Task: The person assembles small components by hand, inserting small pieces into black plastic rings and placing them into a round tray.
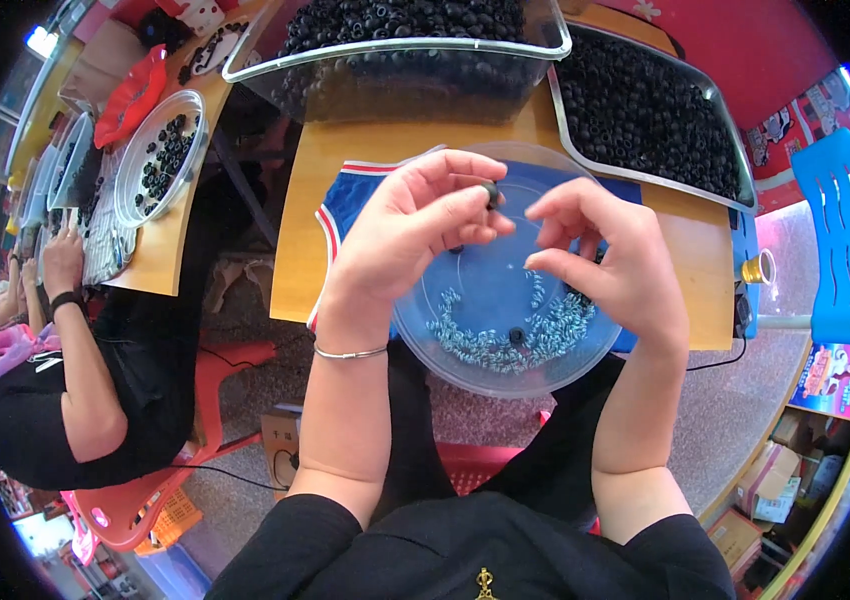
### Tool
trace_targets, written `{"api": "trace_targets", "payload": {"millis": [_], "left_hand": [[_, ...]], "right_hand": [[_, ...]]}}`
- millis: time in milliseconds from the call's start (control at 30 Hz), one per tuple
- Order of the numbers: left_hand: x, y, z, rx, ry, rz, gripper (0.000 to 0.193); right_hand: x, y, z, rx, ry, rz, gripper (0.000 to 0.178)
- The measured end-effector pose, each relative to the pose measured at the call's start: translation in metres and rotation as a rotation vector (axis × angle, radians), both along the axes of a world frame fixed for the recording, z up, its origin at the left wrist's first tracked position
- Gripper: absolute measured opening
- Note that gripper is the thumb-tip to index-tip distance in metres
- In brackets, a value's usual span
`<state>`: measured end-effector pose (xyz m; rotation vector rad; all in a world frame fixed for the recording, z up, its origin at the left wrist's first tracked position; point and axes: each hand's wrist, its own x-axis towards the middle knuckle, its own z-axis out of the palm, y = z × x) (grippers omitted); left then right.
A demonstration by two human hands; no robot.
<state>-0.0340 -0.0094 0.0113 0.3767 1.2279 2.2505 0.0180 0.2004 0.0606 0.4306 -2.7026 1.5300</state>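
My left hand (415,215) pinches a small black ring-shaped part (491,195) between thumb and fingers. To its right, my right hand (610,250) is bent, its thumb and forefinger apart, with nothing visible between them; its other fingers are partly hidden. Both hands hover over a clear round plastic tray (435,372). Many tiny silvery, spring-like pieces (485,345) lie in the tray in a curved band. A loose black part (516,336) rests among them, and another one (456,250) shows near my left hand.
A clear bin (395,85) heaped with black parts stands at the table's back. Beside it is a metal tray (645,115) of similar parts. A blue-and-red cloth (350,200) lies under the round tray. Left, a co-worker's hand (63,258) is at another table with a round tray (195,105).
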Motion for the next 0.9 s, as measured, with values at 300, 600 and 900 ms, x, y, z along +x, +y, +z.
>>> {"api": "trace_targets", "payload": {"millis": [300,600,900], "left_hand": [[-0.001,0.003,-0.004,-0.438,0.214,0.079,0.016],[0.022,0.015,-0.013,-1.371,0.983,0.244,0.033],[0.01,0.02,-0.019,-1.238,0.929,0.284,0.017]], "right_hand": [[0.012,-0.009,-0.022,0.614,-0.164,0.31,0.028],[0.01,-0.008,-0.028,0.631,-0.102,0.269,0.029],[-0.001,0.012,-0.03,0.632,0.021,0.07,0.008]]}}
